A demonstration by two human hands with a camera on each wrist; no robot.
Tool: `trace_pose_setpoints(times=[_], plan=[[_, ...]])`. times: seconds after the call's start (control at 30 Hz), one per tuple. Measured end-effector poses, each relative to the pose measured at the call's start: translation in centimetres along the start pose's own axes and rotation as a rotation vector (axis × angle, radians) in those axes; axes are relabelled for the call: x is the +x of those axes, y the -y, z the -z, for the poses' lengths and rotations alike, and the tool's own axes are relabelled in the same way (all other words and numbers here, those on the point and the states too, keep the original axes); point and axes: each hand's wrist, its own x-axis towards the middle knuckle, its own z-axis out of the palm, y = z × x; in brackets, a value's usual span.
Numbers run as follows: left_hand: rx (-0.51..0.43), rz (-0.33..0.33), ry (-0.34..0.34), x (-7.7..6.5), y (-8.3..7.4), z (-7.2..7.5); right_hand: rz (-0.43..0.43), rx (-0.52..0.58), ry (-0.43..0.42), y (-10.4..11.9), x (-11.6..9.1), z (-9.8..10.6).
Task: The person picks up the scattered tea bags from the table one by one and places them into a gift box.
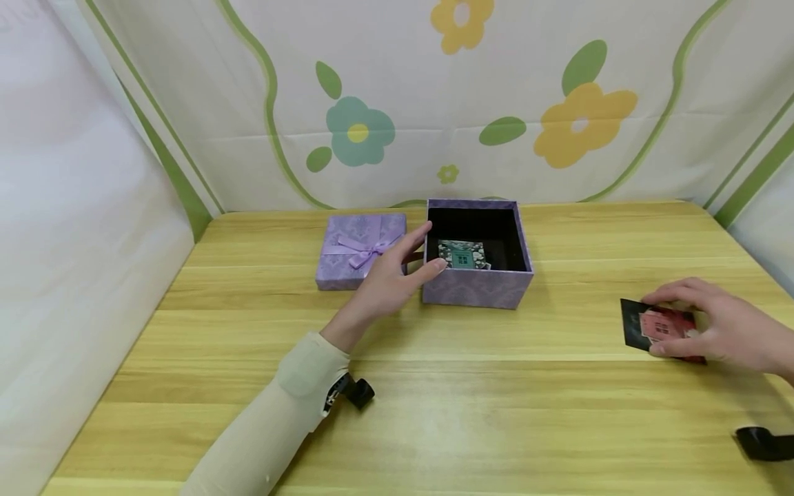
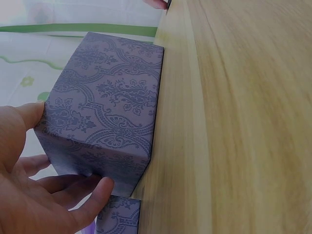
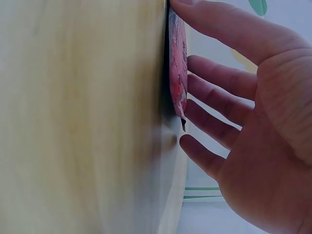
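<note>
On the table stands an uncovered purple patterned gift box (image 1: 477, 288) with a black inside. A green floral sachet (image 1: 462, 255) lies in it. My left hand (image 1: 392, 274) holds the box by its left side, the thumb over the front left corner of the rim and a finger near the back corner. In the left wrist view, fingertips touch the patterned side of the box (image 2: 102, 92). At the right, my right hand (image 1: 726, 331) pinches a flat black and red sachet (image 1: 660, 324) by its edges, low over the table. In the right wrist view, this sachet (image 3: 178, 68) appears edge-on.
The box's purple lid (image 1: 347, 255), tied with a ribbon bow, lies left of the box. The wooden table (image 1: 484, 399) ends at a floral cloth backdrop (image 1: 422, 83). A white cloth (image 1: 80, 227) borders the left side.
</note>
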Motion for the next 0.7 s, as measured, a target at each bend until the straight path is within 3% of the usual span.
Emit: trace_pose_setpoints(times=[0.33, 0.7], plan=[[-0.01, 0.013, -0.004, 0.05, 0.01, -0.1, -0.021, -0.005, 0.04, 0.3, -0.23, 0.14], [-0.002, 0.006, -0.004, 0.01, -0.04, -0.06, 0.029, -0.068, -0.031, 0.13, -0.54, -0.14]])
